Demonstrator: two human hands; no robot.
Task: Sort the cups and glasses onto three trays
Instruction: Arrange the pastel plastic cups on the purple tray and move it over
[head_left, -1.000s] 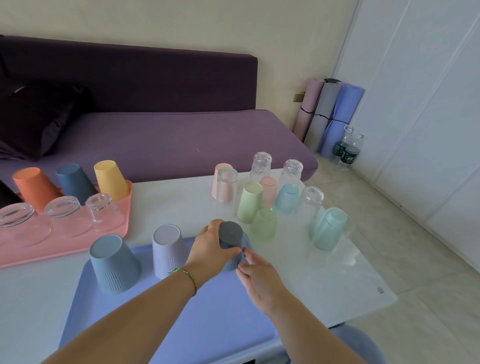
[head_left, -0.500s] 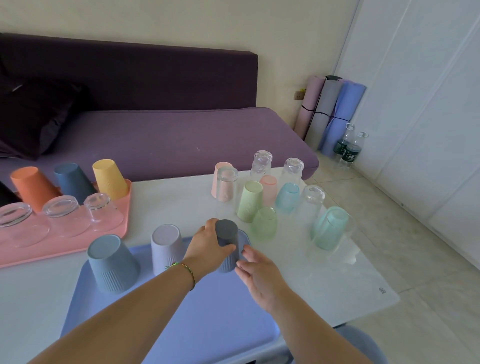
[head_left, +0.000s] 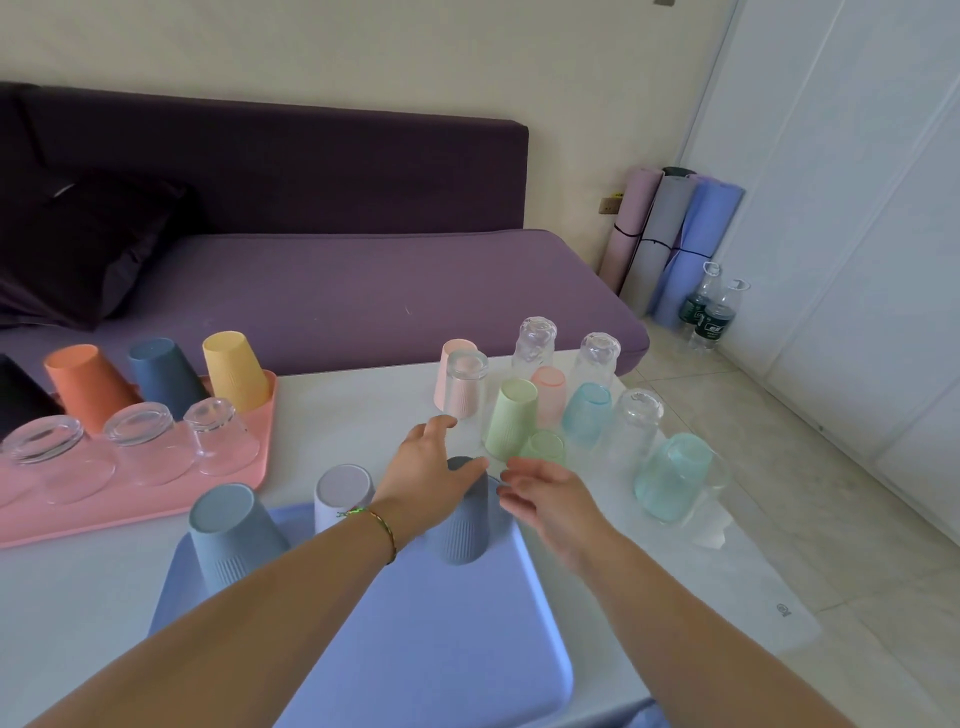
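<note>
The dark grey cup stands upside down on the blue tray, in the tray's corner at about 1 o'clock. The left hand is over it with fingers straight and spread. Its thumb lies across the cup's upturned base, though I cannot tell whether it touches. The right hand, just beside the cup at 3 o'clock, is loose-fingered and holds nothing. A lilac cup and a blue-grey cup stand inverted on the same tray, toward 11 o'clock. On the table, the pink tray sits at 10 o'clock, and a cluster of pastel cups and clear glasses stands at 1 o'clock.
</note>
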